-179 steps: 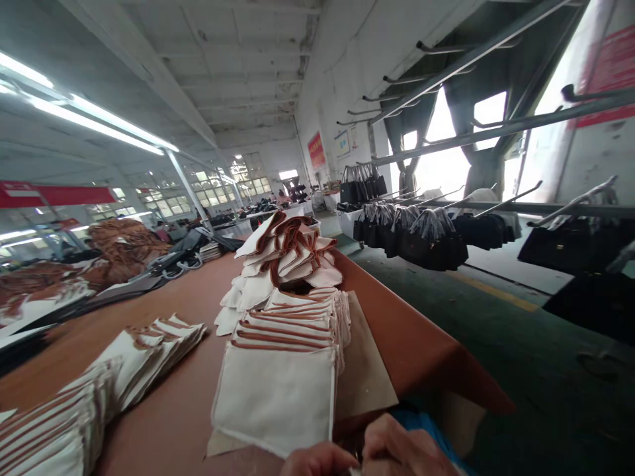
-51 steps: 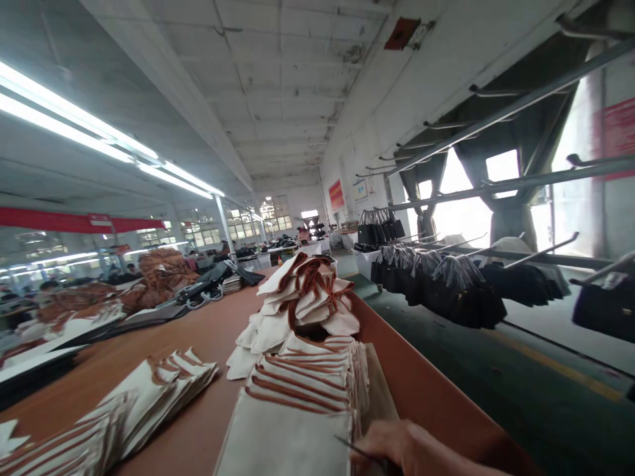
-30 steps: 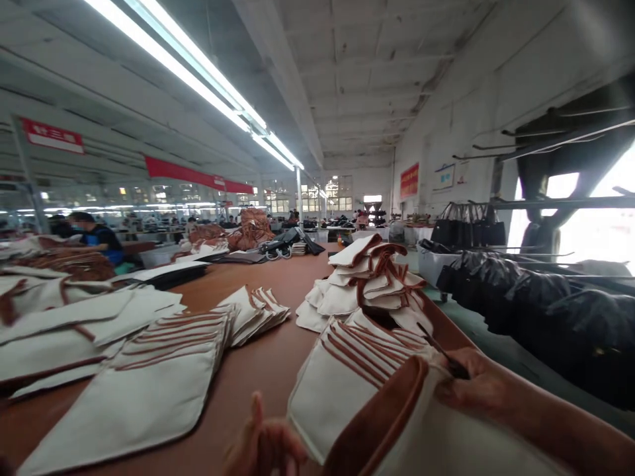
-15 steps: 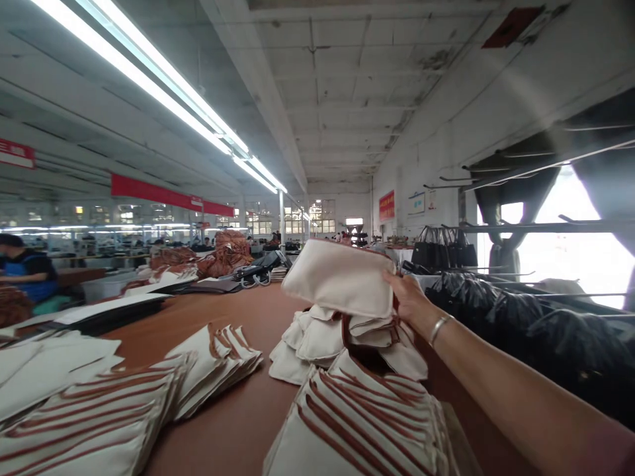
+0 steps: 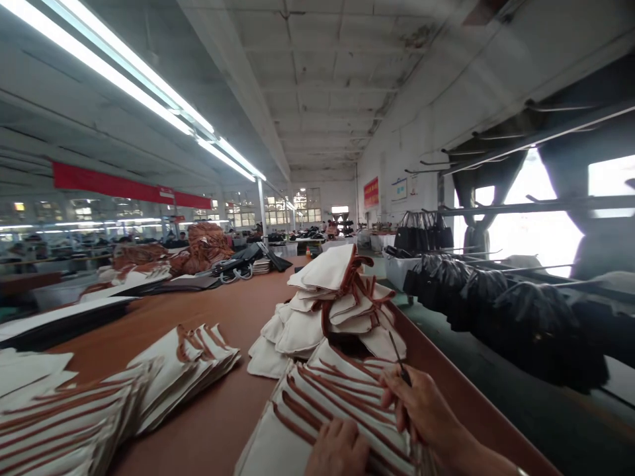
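Note:
My right hand (image 5: 421,410) is closed around a thin dark pointed tool (image 5: 397,354), probably thread snips, whose tip sticks up above the fingers. It hovers over the far right edge of a fanned stack of cream canvas pieces with brown trim (image 5: 317,410). My left hand (image 5: 337,446) lies flat on top of that stack at the bottom edge of the view, holding nothing. Just beyond the stack rises a loose heap of cream pouches with brown edging (image 5: 337,297).
The long brown table (image 5: 238,311) carries more fanned cream stacks at the left (image 5: 183,363) and brown material heaps (image 5: 203,241) far back. Racks of dark bags in plastic (image 5: 496,297) line the aisle on the right. People work at distant tables on the left.
Half a second ago my right hand reached out and laid a cream pouch on the heap. It has drawn back to the near stack, and my left hand has come onto the stack.

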Demonstrator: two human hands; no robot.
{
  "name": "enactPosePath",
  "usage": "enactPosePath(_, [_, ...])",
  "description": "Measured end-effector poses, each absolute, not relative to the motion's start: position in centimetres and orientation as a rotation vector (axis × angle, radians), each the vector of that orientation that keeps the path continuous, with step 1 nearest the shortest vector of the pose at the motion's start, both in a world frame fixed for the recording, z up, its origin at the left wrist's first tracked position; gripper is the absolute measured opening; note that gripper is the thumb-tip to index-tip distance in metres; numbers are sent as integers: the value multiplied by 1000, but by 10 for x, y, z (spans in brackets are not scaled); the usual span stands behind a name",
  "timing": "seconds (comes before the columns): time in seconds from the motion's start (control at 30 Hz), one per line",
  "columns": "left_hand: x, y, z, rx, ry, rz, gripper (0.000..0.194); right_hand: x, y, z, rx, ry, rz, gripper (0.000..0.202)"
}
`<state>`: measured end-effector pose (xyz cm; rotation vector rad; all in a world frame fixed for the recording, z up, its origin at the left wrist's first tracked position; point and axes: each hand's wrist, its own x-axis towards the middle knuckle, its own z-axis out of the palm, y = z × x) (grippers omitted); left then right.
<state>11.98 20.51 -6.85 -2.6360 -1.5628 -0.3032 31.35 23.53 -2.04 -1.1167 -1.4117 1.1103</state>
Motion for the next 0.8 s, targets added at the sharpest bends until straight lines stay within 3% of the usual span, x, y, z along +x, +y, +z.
enactPosePath(0.1, [134,204,-65,-2661,-1480,-260,35,344,212,-32,-1141,-1321,1096,50])
enactPosePath(0.33, [141,185,-83,-2619,-1094,-431,50,369,186,-26,-1075,-1276,1117,49])
enactPosePath(0.5, [141,176,-117,-2492,-931,-618,36,349,176,-15,-996,-1372,1207,49])
enactPosePath(0.8, [141,167,-139,-2546,-1299,-638,40,292,175,-13,-946,-1495,1281,32])
